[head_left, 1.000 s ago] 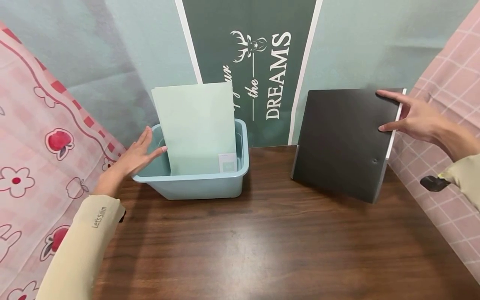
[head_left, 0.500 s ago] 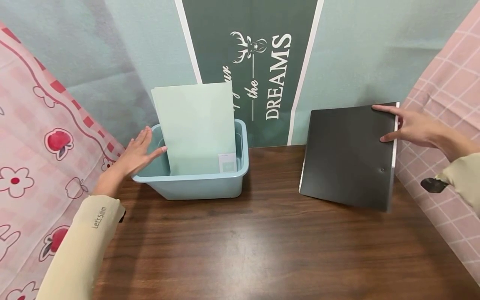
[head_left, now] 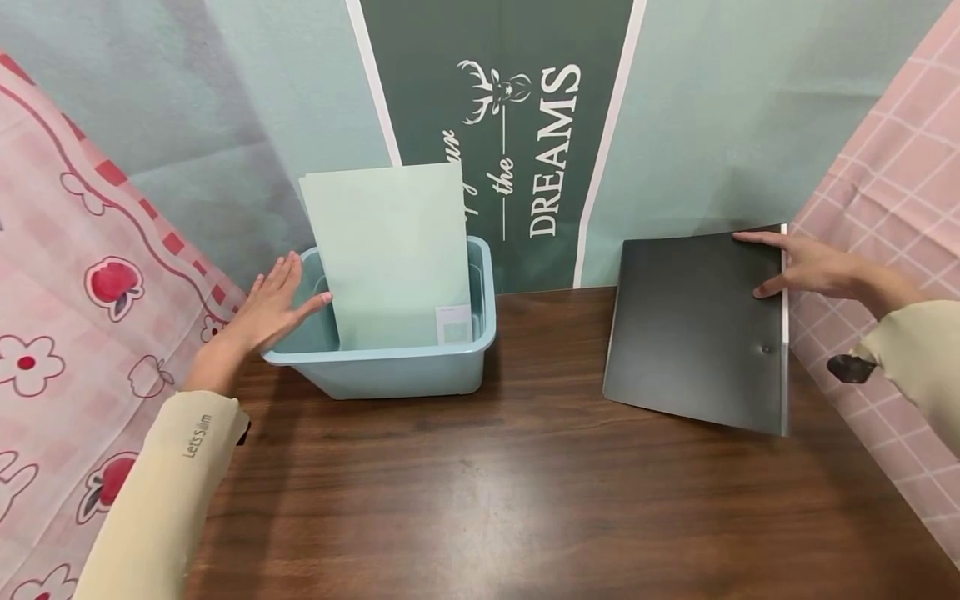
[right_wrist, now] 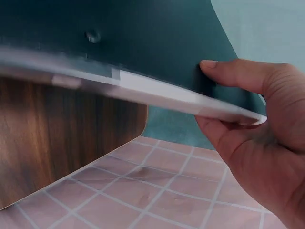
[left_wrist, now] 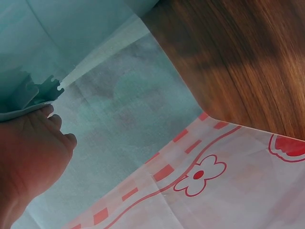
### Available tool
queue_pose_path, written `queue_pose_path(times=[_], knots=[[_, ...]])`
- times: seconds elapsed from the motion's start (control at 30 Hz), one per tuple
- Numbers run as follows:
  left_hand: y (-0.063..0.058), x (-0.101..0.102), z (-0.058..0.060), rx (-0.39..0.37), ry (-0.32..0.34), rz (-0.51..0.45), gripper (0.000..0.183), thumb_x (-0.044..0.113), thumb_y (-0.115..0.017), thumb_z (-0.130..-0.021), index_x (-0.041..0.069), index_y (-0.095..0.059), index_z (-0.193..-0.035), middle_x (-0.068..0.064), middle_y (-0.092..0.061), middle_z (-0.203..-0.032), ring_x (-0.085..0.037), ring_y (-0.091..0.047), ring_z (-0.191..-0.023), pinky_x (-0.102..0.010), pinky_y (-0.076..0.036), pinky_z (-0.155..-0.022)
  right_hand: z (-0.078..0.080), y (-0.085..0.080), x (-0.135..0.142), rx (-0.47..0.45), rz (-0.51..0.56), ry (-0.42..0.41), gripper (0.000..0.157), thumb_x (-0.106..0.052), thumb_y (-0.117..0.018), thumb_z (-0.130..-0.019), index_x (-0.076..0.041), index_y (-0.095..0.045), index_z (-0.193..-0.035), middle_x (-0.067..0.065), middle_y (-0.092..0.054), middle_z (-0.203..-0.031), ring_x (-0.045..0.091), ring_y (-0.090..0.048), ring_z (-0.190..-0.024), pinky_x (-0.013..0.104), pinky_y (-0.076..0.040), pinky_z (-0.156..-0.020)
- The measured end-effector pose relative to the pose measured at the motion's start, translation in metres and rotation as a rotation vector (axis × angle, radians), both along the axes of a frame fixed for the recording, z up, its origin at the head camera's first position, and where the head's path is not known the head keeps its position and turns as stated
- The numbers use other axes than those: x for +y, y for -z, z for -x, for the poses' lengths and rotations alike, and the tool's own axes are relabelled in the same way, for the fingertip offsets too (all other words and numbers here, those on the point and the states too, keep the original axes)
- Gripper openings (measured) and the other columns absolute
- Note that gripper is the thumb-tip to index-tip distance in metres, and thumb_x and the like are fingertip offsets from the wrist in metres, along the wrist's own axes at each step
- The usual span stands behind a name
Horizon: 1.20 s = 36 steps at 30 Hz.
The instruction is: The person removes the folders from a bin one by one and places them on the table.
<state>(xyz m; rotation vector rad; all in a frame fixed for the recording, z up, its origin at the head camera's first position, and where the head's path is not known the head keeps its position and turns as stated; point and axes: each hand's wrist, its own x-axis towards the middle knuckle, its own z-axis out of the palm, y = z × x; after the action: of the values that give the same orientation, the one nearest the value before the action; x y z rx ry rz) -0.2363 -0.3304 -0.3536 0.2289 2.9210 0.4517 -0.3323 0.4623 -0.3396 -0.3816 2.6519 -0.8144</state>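
Observation:
A black file folder (head_left: 693,333) with a pale strip along its right edge lies low over the table at the right. My right hand (head_left: 813,265) pinches that edge near its far corner. The right wrist view shows the thumb (right_wrist: 228,74) on the folder's dark face and the other fingers beneath. At the left stands a light blue plastic bin (head_left: 390,375), holding pale green folders (head_left: 393,250) upright, the front one with a small white label (head_left: 453,325). My left hand (head_left: 262,312), fingers straight and thumb spread, rests at the bin's left rim.
The brown wooden table (head_left: 450,500) runs up to a blue-green backdrop (head_left: 720,125) with a printed dark panel. A pink fruit-and-flower cloth (head_left: 112,367) hangs on the left, a pink checked cloth (head_left: 885,358) on the right.
My right hand has lowered the black folder and drawn it nearer, so it lies flatter toward the table. The left hand, the bin and the green folders stay in place.

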Motion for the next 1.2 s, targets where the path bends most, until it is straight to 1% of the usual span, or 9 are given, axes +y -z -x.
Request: queue_pose_path(times=[0.17, 0.3, 0.43, 0.57, 0.63, 0.7, 0.83, 1.1, 1.2], knots=[[-0.001, 0.0, -0.001, -0.005, -0.007, -0.01, 0.102, 0.068, -0.036, -0.108, 0.0, 0.014, -0.165, -0.017, 0.022, -0.174, -0.039, 0.018, -0.161, -0.063, 0.013, -0.126, 0.005, 0.007, -0.001, 0.044, -0.119, -0.004, 0.104, 0.001, -0.085, -0.084, -0.001, -0.023, -0.167, 0.045, -0.018, -0.163, 0.06, -0.02, -0.148, 0.071, -0.024, -0.115], [-0.001, 0.0, -0.002, -0.01, -0.009, -0.016, 0.101, 0.067, -0.036, -0.108, 0.0, 0.014, -0.165, -0.017, 0.022, -0.174, -0.039, 0.018, -0.161, -0.064, 0.013, -0.126, 0.007, 0.017, 0.0, 0.067, -0.177, 0.005, 0.104, 0.0, -0.086, -0.083, 0.002, -0.023, -0.165, 0.047, -0.023, -0.159, 0.055, -0.036, -0.134, 0.068, -0.033, -0.106], [-0.001, -0.001, -0.002, -0.011, -0.01, -0.024, 0.101, 0.067, -0.036, -0.108, 0.0, 0.014, -0.165, -0.016, 0.023, -0.174, -0.039, 0.018, -0.161, -0.064, 0.012, -0.126, 0.009, 0.026, 0.0, 0.134, -0.213, -0.005, 0.105, -0.004, -0.09, -0.08, 0.005, -0.027, -0.163, 0.046, -0.041, -0.147, 0.046, -0.049, -0.105, 0.052, -0.044, -0.091], [0.0, -0.002, -0.001, -0.012, -0.012, -0.025, 0.101, 0.067, -0.036, -0.108, 0.001, 0.015, -0.165, -0.016, 0.023, -0.174, -0.039, 0.019, -0.161, -0.064, 0.012, -0.126, 0.011, 0.035, 0.001, 0.187, -0.264, -0.019, 0.106, -0.012, -0.095, -0.077, 0.008, -0.032, -0.16, 0.045, -0.055, -0.122, 0.033, -0.048, -0.083, 0.04, -0.045, -0.076], [0.0, -0.003, -0.001, -0.013, -0.012, -0.025, 0.101, 0.067, -0.036, -0.108, 0.001, 0.016, -0.165, -0.015, 0.024, -0.174, -0.038, 0.019, -0.161, -0.063, 0.013, -0.126, 0.011, 0.039, 0.001, 0.17, -0.269, -0.022, 0.109, -0.016, -0.096, -0.076, 0.009, -0.031, -0.16, 0.05, -0.052, -0.126, 0.036, -0.05, -0.088, 0.047, -0.048, -0.082], [-0.001, -0.003, 0.0, -0.013, -0.011, -0.023, 0.101, 0.067, -0.036, -0.108, 0.001, 0.016, -0.165, -0.015, 0.024, -0.174, -0.038, 0.019, -0.161, -0.063, 0.014, -0.126, 0.011, 0.042, 0.002, 0.14, -0.268, -0.024, 0.113, -0.019, -0.097, -0.076, 0.01, -0.028, -0.161, 0.054, -0.044, -0.133, 0.045, -0.051, -0.098, 0.061, -0.047, -0.092], [-0.001, -0.003, 0.001, -0.011, -0.011, -0.019, 0.101, 0.067, -0.036, -0.108, 0.001, 0.015, -0.165, -0.015, 0.024, -0.174, -0.038, 0.018, -0.162, -0.063, 0.014, -0.126, 0.01, 0.047, 0.005, 0.09, -0.258, -0.037, 0.115, -0.019, -0.096, -0.077, 0.01, -0.024, -0.161, 0.061, -0.021, -0.144, 0.064, -0.033, -0.122, 0.078, -0.035, -0.1], [0.0, -0.002, 0.001, -0.006, -0.014, -0.029, 0.101, 0.067, -0.036, -0.108, 0.001, 0.015, -0.165, -0.015, 0.024, -0.174, -0.038, 0.018, -0.162, -0.063, 0.013, -0.127, 0.011, 0.061, 0.013, 0.078, -0.293, -0.098, 0.116, -0.024, -0.096, -0.078, 0.009, -0.022, -0.161, 0.065, 0.001, -0.141, 0.074, -0.014, -0.13, 0.084, -0.03, -0.097], [0.0, -0.001, 0.001, -0.007, -0.012, -0.035, 0.101, 0.067, -0.037, -0.108, 0.001, 0.015, -0.165, -0.015, 0.023, -0.174, -0.038, 0.018, -0.162, -0.063, 0.012, -0.127, 0.013, 0.066, 0.016, 0.112, -0.314, -0.125, 0.115, -0.021, -0.098, -0.074, 0.01, -0.027, -0.159, 0.063, -0.009, -0.143, 0.068, -0.03, -0.123, 0.079, -0.036, -0.096]])
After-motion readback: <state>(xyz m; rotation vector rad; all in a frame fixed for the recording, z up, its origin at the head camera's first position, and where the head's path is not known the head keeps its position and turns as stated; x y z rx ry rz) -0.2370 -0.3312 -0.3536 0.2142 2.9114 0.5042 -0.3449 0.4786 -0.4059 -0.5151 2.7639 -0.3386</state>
